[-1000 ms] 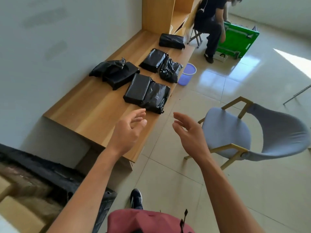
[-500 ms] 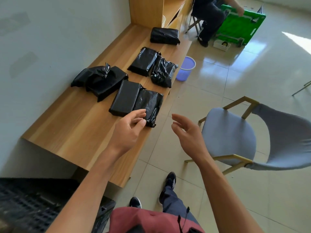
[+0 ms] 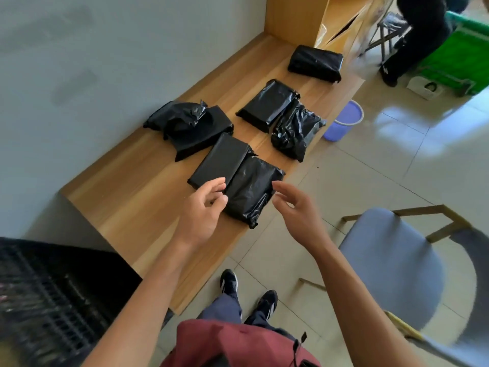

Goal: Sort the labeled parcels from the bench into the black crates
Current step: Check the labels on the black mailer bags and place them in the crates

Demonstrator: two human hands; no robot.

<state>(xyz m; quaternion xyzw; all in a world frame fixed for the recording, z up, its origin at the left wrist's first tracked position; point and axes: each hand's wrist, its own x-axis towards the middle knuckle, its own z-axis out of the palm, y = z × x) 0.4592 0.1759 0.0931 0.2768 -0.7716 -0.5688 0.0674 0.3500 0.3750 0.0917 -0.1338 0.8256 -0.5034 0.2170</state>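
Maroon top (image 3: 232,345), navy trousers (image 3: 225,305), black-and-white sneakers (image 3: 229,280).

Before you runs a long light-wood surface (image 3: 127,197) against the grey wall. On it lie six black plastic-wrapped parcels (image 3: 248,189). The nearest two lie touching side by side.

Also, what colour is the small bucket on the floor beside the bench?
Light purple bucket, seen in the head view, the only view.

Both hands are now closer to the nearest parcel (image 3: 251,189): the left hand (image 3: 201,210) overlaps its 9 o'clock edge, the right hand (image 3: 296,210) hovers at its 3 o'clock side, fingers relaxed.
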